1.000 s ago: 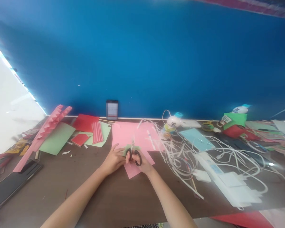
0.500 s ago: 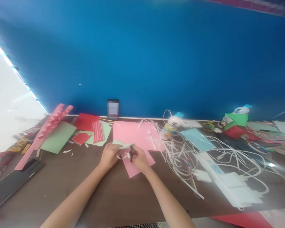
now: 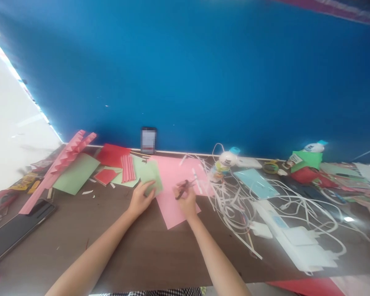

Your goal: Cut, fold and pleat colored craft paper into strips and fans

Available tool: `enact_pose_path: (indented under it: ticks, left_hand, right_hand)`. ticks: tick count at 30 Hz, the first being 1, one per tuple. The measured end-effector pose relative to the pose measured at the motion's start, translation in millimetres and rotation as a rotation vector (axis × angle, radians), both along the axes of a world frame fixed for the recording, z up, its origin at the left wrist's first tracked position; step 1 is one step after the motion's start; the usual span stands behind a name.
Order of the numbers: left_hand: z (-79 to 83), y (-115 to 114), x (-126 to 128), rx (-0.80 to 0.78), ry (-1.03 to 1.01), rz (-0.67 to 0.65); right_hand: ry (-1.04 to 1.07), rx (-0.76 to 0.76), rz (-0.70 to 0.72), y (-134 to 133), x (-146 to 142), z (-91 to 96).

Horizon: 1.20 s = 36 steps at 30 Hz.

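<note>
My left hand (image 3: 142,198) pinches a small light green sheet of paper (image 3: 153,174) by its lower left part. The sheet is tilted up above the pink paper (image 3: 175,168). To the right of it, my right hand (image 3: 186,201) is closed around a pair of dark scissors (image 3: 185,187), held over the pink paper and apart from the green sheet. Motion blurs the scissors, so how far their blades are spread cannot be made out. Thin white strips (image 3: 197,181) lie on the pink paper's right part.
Folded pink paper (image 3: 68,158), green sheets (image 3: 77,174) and red paper (image 3: 113,155) lie left, near a dark phone (image 3: 9,234). Another phone (image 3: 148,140) leans on the blue wall. Right are tangled white cables (image 3: 234,209), a glue bottle (image 3: 228,159) and a power strip (image 3: 283,230).
The scissors have moved right and away from the green sheet. My left hand has turned the sheet more upright, showing its face.
</note>
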State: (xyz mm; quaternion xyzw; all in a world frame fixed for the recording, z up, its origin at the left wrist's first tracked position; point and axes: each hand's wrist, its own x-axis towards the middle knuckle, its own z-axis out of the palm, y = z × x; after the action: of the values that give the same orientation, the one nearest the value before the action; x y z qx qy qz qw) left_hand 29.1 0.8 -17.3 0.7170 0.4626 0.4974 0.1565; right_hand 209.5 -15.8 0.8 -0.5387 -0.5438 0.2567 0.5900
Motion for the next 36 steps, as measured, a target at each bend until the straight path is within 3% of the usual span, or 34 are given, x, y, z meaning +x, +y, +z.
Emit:
enact_pose_path:
  ticks: [5,11,15,20,25,28,32,36]
  left_hand:
    - [3.1,-4,3,-0.048,-0.009,-0.097]
    - [4.5,0,2,-0.231,-0.135,-0.066]
    - [7.2,2,2,-0.355,-0.211,-0.182]
    - [9.8,-4,4,-0.196,-0.093,-0.203]
    - [7.7,-9,7,-0.026,0.048,-0.331]
    - [8.3,-9,7,-0.063,0.026,-0.354]
    - [11.8,-7,5,-0.234,-0.072,-0.300]
    - [14.2,-8,3,-0.309,-0.078,-0.351]
  right_hand:
    - [-0.159,-0.089,0.229,-5,-13,-5.8]
    - [0.136,-0.176,0.325,-4,-8,3.2]
    - [0.292,-0.307,0.451,-3,-5,6.7]
    - [0.295,-0.234,0.287,-4,-10,7.0]
    - [0.333,-0.161,0.126,-1,-7,5.4]
    - [0.432,-0.190,0.143,2,-2,3.7]
    - [0.672,-0.248,0.259,8,2,1.1]
    - [0.707,-0.201,0.201,12,3,-3.8]
